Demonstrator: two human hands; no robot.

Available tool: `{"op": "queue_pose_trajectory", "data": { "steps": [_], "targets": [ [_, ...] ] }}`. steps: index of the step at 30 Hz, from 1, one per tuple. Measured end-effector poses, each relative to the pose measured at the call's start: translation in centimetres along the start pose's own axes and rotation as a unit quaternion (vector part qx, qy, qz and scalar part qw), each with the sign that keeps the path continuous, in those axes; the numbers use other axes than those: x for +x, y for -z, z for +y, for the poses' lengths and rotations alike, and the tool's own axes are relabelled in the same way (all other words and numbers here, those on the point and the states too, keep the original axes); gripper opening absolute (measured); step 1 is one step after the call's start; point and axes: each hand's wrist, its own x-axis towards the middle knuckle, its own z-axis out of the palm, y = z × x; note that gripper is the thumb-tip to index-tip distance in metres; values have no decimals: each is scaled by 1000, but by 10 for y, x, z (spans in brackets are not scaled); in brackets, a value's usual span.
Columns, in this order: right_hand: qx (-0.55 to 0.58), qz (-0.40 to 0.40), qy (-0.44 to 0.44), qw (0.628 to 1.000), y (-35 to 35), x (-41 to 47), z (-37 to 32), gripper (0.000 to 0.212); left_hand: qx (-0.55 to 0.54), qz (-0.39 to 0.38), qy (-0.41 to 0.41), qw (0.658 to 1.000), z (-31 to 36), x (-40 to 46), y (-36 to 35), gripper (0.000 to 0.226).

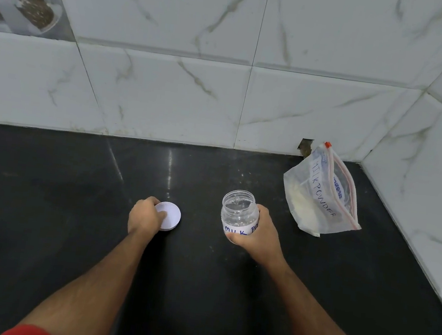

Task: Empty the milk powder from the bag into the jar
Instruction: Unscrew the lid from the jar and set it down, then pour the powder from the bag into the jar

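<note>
Right hand wrapped around the jar, fingers curled about its labelled lower half; mouth open, upright, near the middle of the counter. Left hand curled over the white lid, lying just left of the jar. Bag slumped in the far right corner, against the wall, zip seemingly shut, powder pooled low. Probably light, soft and floppy, slippery film; best pinched at the top by the zip, then supported underneath while tipping. Narrow jar mouth, so spill likely.
</note>
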Motion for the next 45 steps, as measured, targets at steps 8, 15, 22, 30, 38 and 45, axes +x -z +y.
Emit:
{"op": "queue_pose_trajectory", "data": {
  "steps": [8,15,22,30,38,45],
  "targets": [
    [-7,9,-1,1000,-15,5,0,83,-16,44,-50,998,3,-7,2,37],
    [41,-9,-21,999,-40,15,-14,66,-118,-36,-133,983,37,-19,-4,32],
    [53,-33,-24,998,-58,22,-24,82,-147,-82,-173,970,46,-34,-6,37],
    [-4,-77,-51,996,-56,25,-10,112,-184,-76,-153,968,43,-36,-6,39],
    [-68,41,13,997,11,24,-32,59,-262,62,-181,946,80,-45,22,24],
    [-73,251,83,962,131,39,-65,18,-291,38,-259,920,184,-75,12,22]
  ]
}}
